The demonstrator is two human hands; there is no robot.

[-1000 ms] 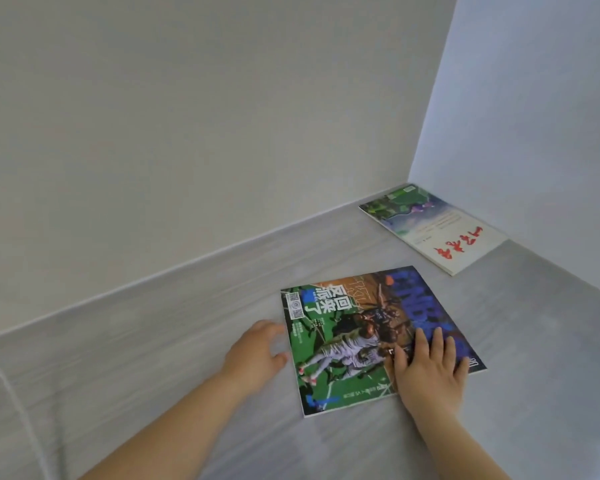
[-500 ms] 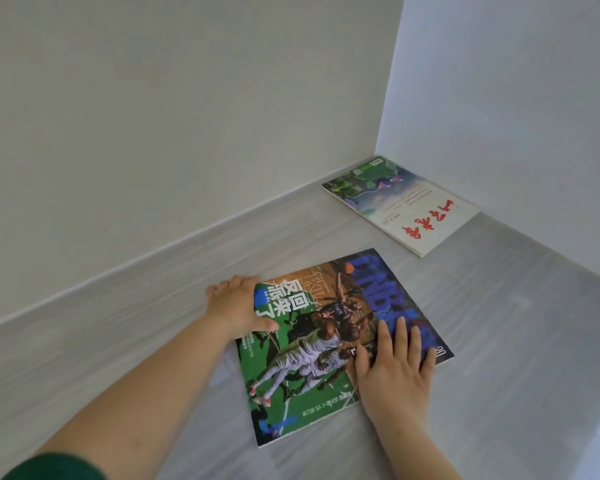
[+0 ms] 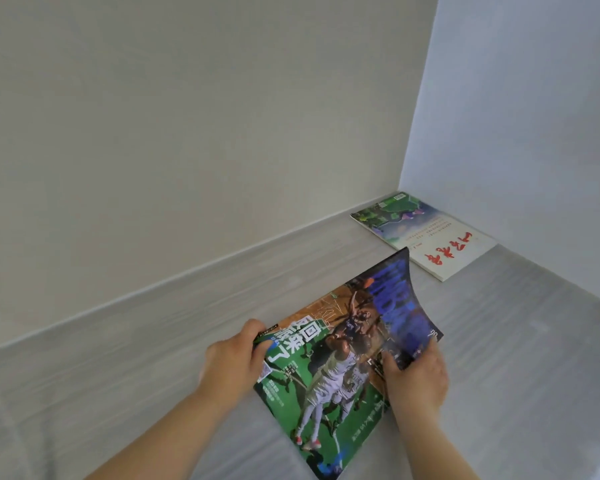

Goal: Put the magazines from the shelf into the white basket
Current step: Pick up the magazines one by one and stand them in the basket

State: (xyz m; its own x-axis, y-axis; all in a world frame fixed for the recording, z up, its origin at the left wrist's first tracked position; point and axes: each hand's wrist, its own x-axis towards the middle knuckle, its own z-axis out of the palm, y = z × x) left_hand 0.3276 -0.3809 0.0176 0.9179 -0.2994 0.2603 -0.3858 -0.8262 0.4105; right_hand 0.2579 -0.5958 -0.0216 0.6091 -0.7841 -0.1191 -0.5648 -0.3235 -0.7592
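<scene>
Pale walls point(image 3: 187, 133) — grey (woodgrain) shelf point(image 3: 506, 348).

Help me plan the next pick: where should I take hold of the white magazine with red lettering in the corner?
Take the white magazine by its near corner, coming from the open front of the shelf. It lies flat in the corner, far end by the back wall, right side by the side wall; only the near edges look free.

Bare forearms; left hand point(image 3: 232, 362), right hand point(image 3: 418, 379)
</scene>
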